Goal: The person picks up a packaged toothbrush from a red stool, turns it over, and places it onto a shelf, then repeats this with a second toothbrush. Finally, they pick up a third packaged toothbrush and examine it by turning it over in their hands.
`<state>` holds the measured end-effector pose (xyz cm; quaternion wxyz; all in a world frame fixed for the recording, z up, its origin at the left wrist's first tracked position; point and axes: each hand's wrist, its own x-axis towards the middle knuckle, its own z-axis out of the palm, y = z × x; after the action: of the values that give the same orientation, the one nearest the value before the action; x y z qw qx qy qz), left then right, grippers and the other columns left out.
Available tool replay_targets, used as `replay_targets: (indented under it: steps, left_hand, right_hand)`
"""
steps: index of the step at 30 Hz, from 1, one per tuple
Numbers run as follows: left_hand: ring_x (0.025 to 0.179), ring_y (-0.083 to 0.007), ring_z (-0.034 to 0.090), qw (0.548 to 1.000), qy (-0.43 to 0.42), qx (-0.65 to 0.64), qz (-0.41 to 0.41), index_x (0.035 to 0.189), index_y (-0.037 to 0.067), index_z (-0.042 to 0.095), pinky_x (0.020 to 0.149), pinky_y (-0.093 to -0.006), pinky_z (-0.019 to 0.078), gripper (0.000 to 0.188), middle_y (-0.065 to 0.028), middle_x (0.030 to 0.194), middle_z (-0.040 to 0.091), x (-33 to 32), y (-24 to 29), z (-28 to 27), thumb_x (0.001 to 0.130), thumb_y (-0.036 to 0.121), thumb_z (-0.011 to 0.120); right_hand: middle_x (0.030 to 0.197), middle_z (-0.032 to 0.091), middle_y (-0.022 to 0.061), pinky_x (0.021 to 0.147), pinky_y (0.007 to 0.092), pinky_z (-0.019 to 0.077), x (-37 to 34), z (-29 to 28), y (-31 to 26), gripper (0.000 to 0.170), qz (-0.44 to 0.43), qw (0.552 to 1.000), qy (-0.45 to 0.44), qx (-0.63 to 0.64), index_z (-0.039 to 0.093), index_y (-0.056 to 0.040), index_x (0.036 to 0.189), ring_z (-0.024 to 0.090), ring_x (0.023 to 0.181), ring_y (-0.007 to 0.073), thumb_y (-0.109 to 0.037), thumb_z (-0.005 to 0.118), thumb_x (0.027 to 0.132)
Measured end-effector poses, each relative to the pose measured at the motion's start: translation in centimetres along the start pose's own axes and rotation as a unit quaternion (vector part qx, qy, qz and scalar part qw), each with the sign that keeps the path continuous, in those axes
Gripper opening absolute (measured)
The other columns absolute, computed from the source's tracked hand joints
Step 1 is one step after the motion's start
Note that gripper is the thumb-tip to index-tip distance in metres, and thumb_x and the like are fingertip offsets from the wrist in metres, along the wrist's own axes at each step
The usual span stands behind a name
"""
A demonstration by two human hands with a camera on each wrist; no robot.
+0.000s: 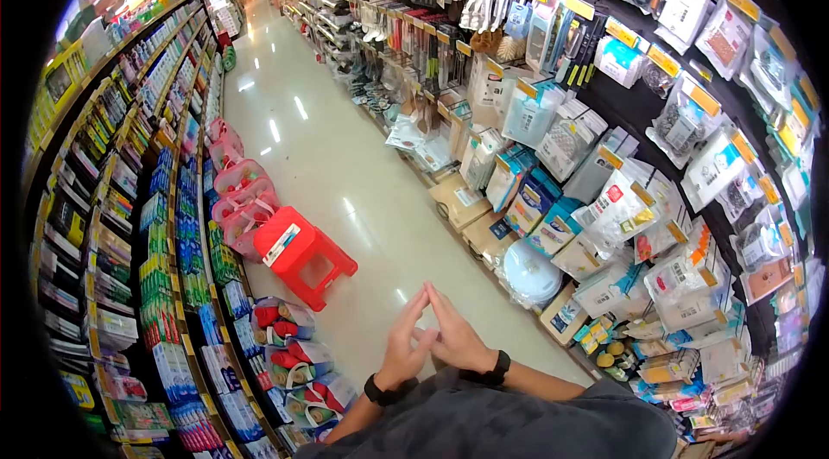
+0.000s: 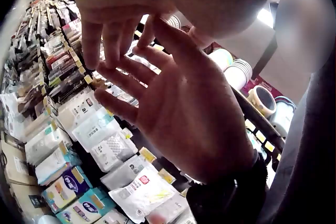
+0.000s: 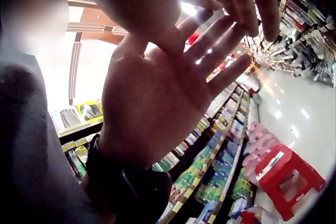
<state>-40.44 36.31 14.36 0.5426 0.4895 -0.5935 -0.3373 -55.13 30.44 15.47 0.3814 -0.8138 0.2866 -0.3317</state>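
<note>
My left hand and right hand meet in front of my body, low in the head view. Their fairly straight fingers lean together at the tips like a small roof, with a gap between the palms. Neither one holds any goods. Black bands circle both wrists. Seen from the left wrist, the right hand faces the camera with its palm and spread fingers; the right wrist view likewise shows the palm of the left hand.
A shop aisle runs ahead. On its left stand a red plastic stool, pink baskets and shelves of toothpaste-like boxes. Packaged household goods hang along the right. Slippers in clear bags sit low, near my left arm.
</note>
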Motion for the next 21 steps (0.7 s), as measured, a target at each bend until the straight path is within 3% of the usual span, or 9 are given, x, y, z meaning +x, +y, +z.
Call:
replay_targets:
  steps: [8, 16, 18, 21]
  left_hand:
    - [0.143, -0.0339, 0.045, 0.998, 0.035, 0.013, -0.046, 0.155, 0.0, 0.039, 0.112, -0.0438, 0.0407, 0.064, -0.0202, 0.159, 0.042, 10.0, -2.4, -0.6, 0.098, 0.02, 0.061]
    - [0.136, -0.033, 0.054, 0.983, 0.133, 0.04, -0.121, 0.155, -0.002, 0.038, 0.113, -0.0425, 0.0397, 0.065, -0.0246, 0.141, 0.058, 16.0, -4.5, -2.1, 0.097, 0.015, 0.063]
    - [0.137, -0.033, 0.053, 0.979, 0.15, 0.037, -0.135, 0.155, -0.002, 0.038, 0.113, -0.0424, 0.0398, 0.067, -0.0247, 0.142, 0.057, 17.0, -5.4, -2.7, 0.096, 0.015, 0.063]
    - [0.138, -0.0336, 0.052, 0.977, 0.157, 0.041, -0.135, 0.156, -0.002, 0.036, 0.113, -0.0432, 0.0403, 0.07, -0.0247, 0.144, 0.056, 19.1, -6.2, -4.1, 0.095, 0.019, 0.064]
  right_hand:
    - [0.159, 0.033, 0.0283, 0.118, 0.0432, 0.0357, 10.3, -3.5, 5.2, 0.087, -0.029, 0.998, -0.024, 0.049, 0.018, 0.0018, 0.161, 0.038, 0.146, 0.0422, -0.019, 0.07, 0.094]
    - [0.154, 0.044, 0.0245, 0.112, 0.0436, 0.0433, 20.4, -3.9, 11.8, 0.073, -0.077, 0.987, -0.087, 0.11, 0.036, 0.0017, 0.154, 0.047, 0.139, 0.0406, -0.013, 0.071, 0.092]
    - [0.15, 0.048, 0.0246, 0.109, 0.0423, 0.0471, 22.8, -3.4, 12.0, 0.066, -0.094, 0.985, -0.081, 0.122, 0.043, 0.0021, 0.15, 0.052, 0.135, 0.0409, -0.011, 0.071, 0.092]
    - [0.151, 0.047, 0.0251, 0.108, 0.0418, 0.0472, 25.2, -2.2, 13.1, 0.067, -0.103, 0.984, -0.09, 0.118, 0.041, 0.0027, 0.151, 0.051, 0.136, 0.041, -0.011, 0.071, 0.093]
